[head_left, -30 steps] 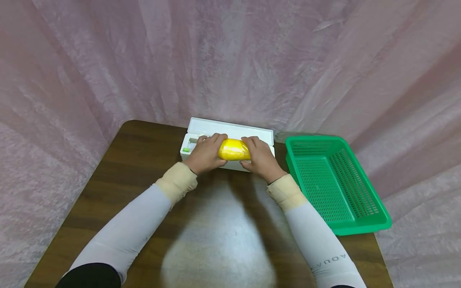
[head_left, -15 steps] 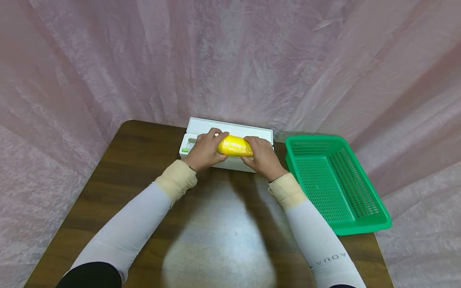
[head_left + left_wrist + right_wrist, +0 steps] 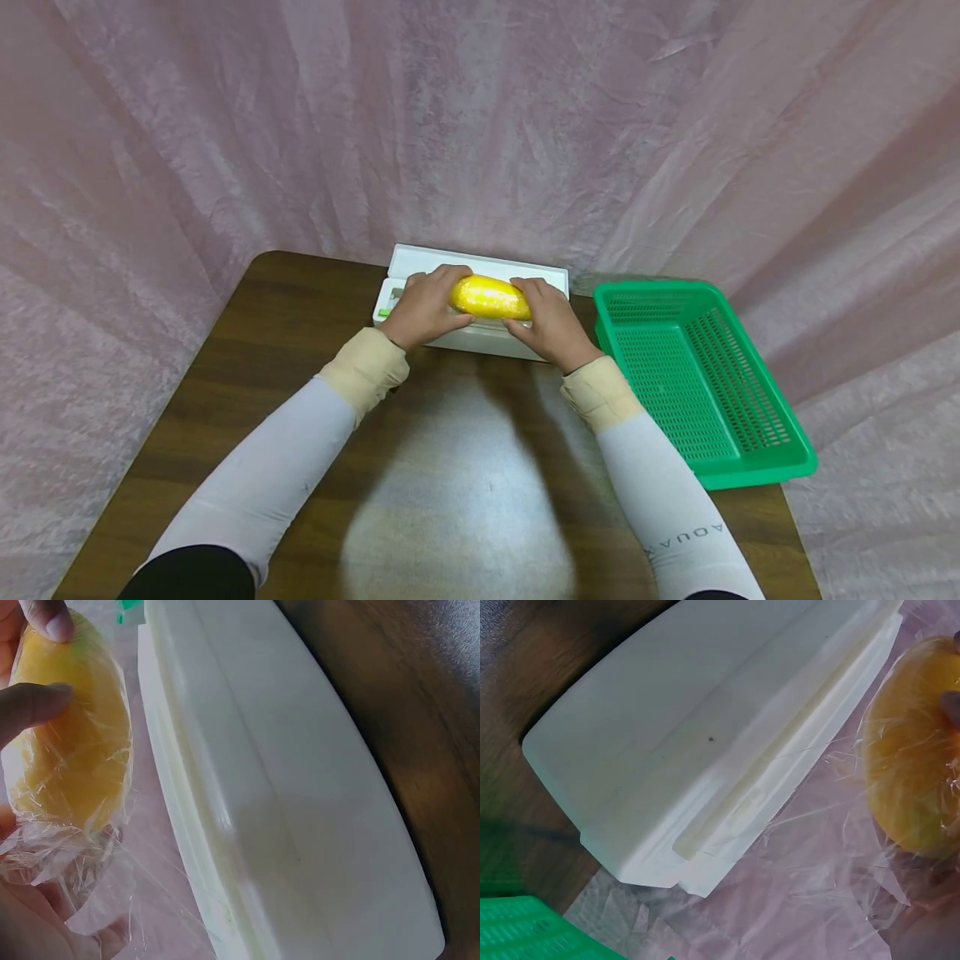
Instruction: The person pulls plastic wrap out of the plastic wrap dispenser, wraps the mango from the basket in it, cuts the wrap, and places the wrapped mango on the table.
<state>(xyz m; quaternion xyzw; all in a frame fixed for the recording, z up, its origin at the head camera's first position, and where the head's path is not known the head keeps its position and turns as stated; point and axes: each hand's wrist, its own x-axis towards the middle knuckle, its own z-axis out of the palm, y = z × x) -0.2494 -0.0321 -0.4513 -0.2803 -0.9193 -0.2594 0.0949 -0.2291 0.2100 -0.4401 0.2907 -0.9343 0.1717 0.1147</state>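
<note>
A yellow, oblong fruit in clear cling film is held between both hands, over the white cling film dispenser. My left hand grips its left end, fingers over the far side and thumb at the near side. At the other end my right hand holds it in the same way. The left wrist view shows the wrapped fruit with fingertips pressed on it and crumpled film bunched at one end. Loose film stretches between fruit and dispenser in the right wrist view.
The dispenser's white lid stands raised at the back, and a green slider shows at its left end. Right of it is a green plastic basket on the brown wooden table. A pink curtain hangs behind.
Both hands have shifted the fruit slightly away from the person, and more of the dispenser's front now shows below it. The basket has stayed in place.
</note>
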